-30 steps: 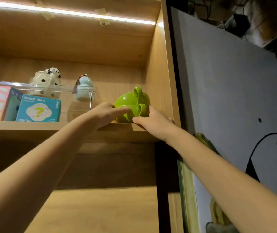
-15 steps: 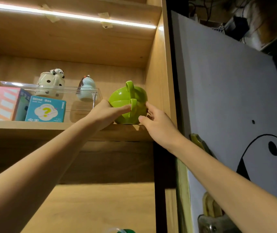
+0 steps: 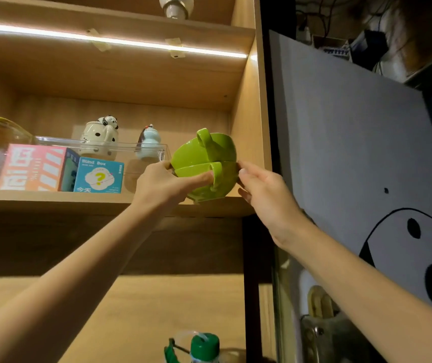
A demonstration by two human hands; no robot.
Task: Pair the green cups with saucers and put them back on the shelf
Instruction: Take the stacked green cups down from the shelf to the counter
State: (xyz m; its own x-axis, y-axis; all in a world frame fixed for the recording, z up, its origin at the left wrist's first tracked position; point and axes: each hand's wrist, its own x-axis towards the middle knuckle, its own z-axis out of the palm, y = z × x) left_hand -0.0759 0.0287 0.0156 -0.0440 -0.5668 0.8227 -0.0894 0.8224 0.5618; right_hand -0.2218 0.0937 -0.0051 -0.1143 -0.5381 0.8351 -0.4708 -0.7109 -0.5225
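Here, two stacked green cups tilt at the shelf edge, right of the blue box. The left hand clasps their left side, index finger at the lower handle; the right hand presses fingertips against their right side.

Plain green cups, black-spotted white figurine

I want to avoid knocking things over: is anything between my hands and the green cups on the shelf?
Nothing visible. The left hand and right hand already touch the stacked green cups; the clear tray sits to their left.
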